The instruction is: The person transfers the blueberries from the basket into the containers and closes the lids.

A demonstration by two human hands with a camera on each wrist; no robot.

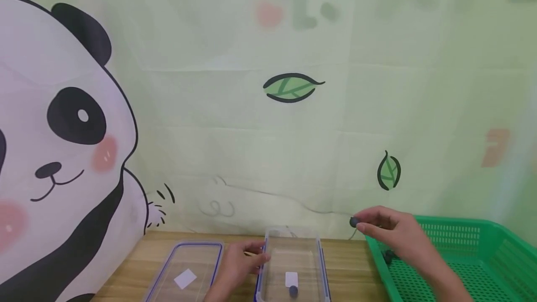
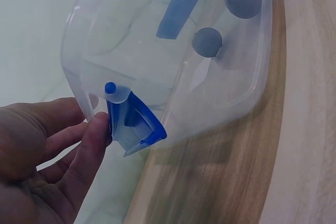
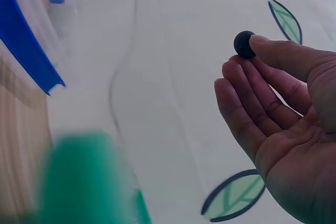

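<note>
My right hand (image 1: 400, 234) pinches a small dark ball (image 3: 244, 44) between thumb and fingertips, above the near-left rim of a green basket (image 1: 379, 264). At the left side of a clear plastic container (image 1: 291, 250), my left hand (image 1: 239, 264) grips its rim, thumb and fingers beside a blue latch (image 2: 137, 121). One dark ball (image 1: 293, 291) lies in the container by a white label (image 1: 291, 279). Through the clear wall, two round grey shapes (image 2: 207, 42) show in the left wrist view.
A clear lid (image 1: 168, 288) with a blue seal and a white label lies left of the container on the wooden table (image 1: 348, 260). Dark round things (image 1: 388, 256) sit inside the basket's left edge. Behind stands a pale green backdrop (image 1: 201, 106) printed with a panda and leaves.
</note>
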